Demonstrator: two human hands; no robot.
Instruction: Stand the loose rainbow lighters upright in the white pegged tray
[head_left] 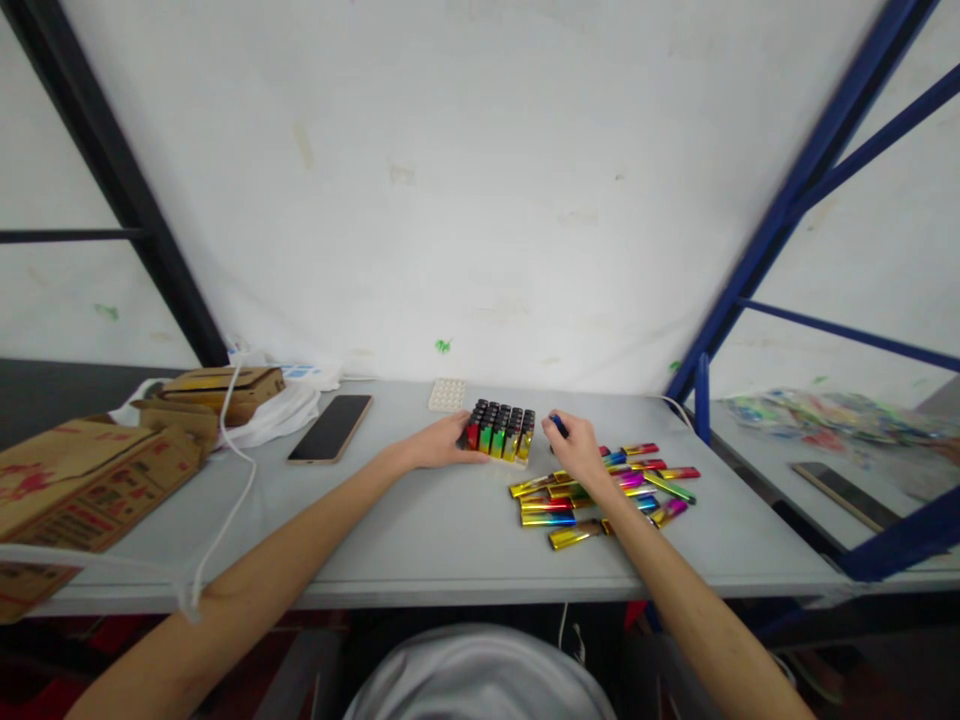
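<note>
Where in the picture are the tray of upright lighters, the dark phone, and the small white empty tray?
tray of upright lighters (501, 433), head view, middle of the block.
dark phone (331, 428), head view, screen centre.
small white empty tray (447, 394), head view, top face.

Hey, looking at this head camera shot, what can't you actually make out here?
- Item in right hand: fingers cover most of it; only a dark tip shows.
- Tray: too small to count its lighters.
- Box: cut off by left edge, print blurred.
- Left hand: palm side hidden.

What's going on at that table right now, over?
Left hand steadies tray of upright lighters. Right hand holds one dark lighter beside it. Loose lighters lie under right wrist.
</note>
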